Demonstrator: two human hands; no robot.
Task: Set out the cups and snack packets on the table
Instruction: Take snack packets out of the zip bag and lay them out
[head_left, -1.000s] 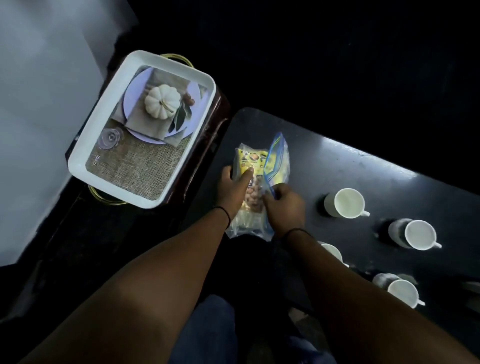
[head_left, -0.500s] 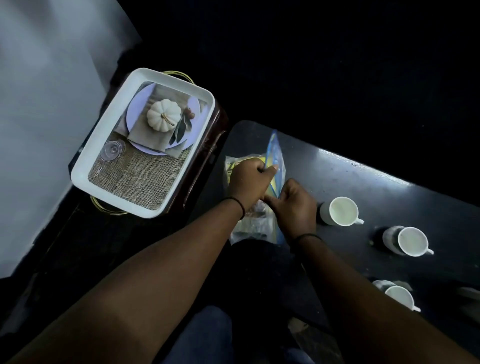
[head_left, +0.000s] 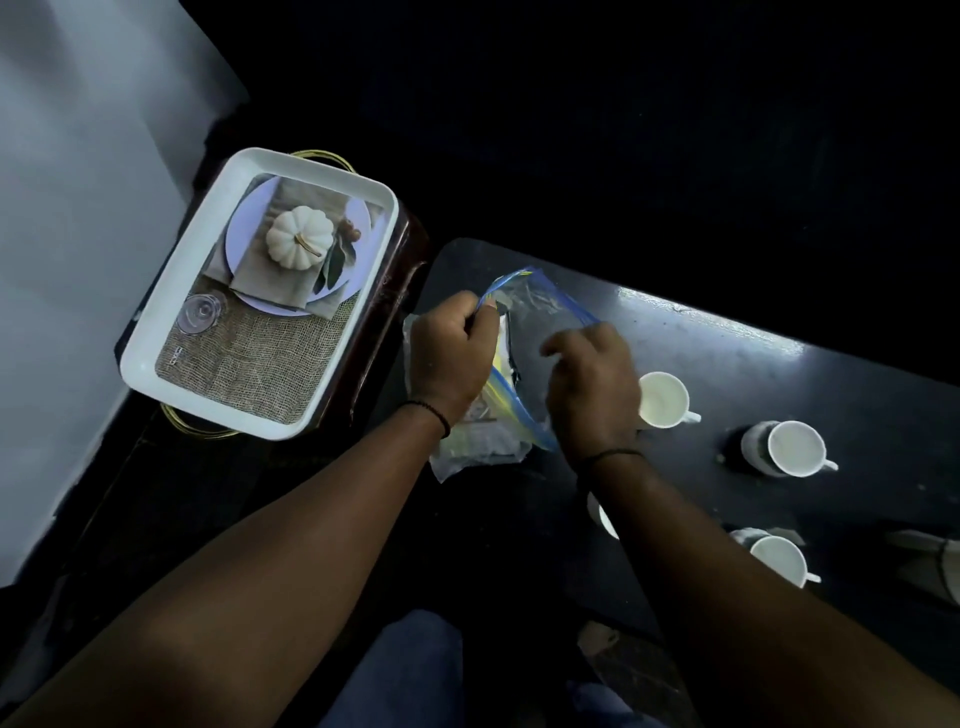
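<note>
A clear zip bag (head_left: 540, 312) with a blue seal strip sits at the near-left end of the dark counter (head_left: 727, 353), its mouth pulled apart into a loop. The left hand (head_left: 452, 353) is closed in a pinch on the rim at the bag's 9 o'clock side; the right hand (head_left: 589, 389) has its fingers curled over the rim at about 4 o'clock, though whether they actually grip it cannot be told. Under the hands lie pale snack packets (head_left: 480, 441), partly hidden. At 3 o'clock from the bag stand white cups: one (head_left: 664, 400) just beside the right hand, another (head_left: 795, 448) farther along, a third (head_left: 777, 560) toward 4 o'clock, and a fourth (head_left: 605, 519) mostly hidden behind the right forearm. At 9 o'clock from the bag, off the counter, rests a white-rimmed tray (head_left: 171, 317) printed with a white pumpkin.
</note>
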